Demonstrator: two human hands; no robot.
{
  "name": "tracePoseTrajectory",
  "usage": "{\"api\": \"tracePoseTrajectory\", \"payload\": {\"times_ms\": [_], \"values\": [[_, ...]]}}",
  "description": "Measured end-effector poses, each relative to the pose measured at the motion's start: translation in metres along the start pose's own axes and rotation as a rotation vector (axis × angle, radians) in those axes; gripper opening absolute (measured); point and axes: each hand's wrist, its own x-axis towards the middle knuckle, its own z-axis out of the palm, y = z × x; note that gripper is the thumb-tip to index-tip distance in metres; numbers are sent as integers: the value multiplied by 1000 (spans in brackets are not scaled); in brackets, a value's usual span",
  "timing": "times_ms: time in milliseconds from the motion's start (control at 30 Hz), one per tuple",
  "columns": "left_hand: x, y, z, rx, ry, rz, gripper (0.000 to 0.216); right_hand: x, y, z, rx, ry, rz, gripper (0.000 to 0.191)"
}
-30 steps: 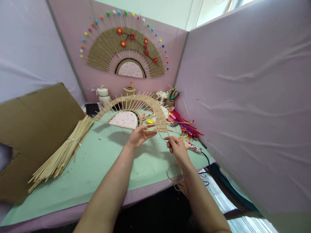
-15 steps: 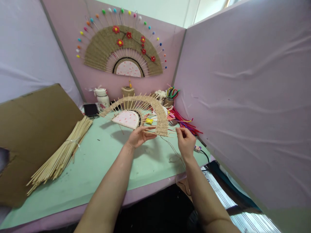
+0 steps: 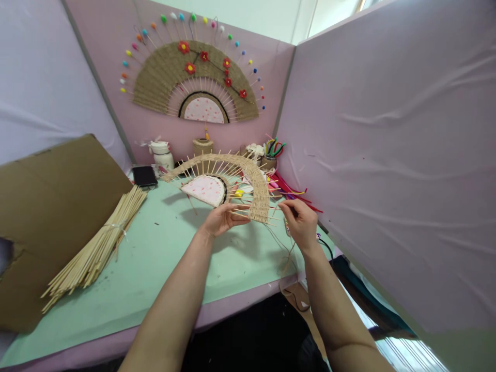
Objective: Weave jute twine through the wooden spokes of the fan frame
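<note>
Above the table, my left hand grips a half-woven fan by its lower right end, fingers under the sticks. Thin sticks spread from its pink-spotted half-round centre, and a tan woven band arches across them. My right hand is just right of the band's end, thumb and forefinger pinched on a thin cord by the stick tips. Loose twine hangs from the band and runs down past the table's front edge. The exact point of the pinch is too small to see clearly.
A bundle of sticks lies left, beside a cardboard sheet. Behind are a white bottle, a twine spool, a pot of scissors and red pipe cleaners. A finished fan hangs on the back panel.
My right hand has shifted slightly right, still pinching the cord. The fan's right end has tilted down a little; my left hand keeps its hold.
</note>
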Motion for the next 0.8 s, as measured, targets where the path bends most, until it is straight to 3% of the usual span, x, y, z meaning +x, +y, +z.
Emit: {"api": "tracePoseTrajectory", "payload": {"times_ms": [167,400,500,667,800], "values": [[-1,1,0,-14,-20,-36,47,-4,9,9,139,13,190,23],[0,-4,0,-37,-33,-48,40,-18,3,47,447,43,507,28],[1,-5,0,-56,-20,-45,33,-20,-1,56,534,58,570,30],[2,-4,2,-89,43,29,25,-28,-4,61,723,-74,686,32],[2,-3,3,-119,114,88,26,-41,-6,61,708,-172,642,32]]}}
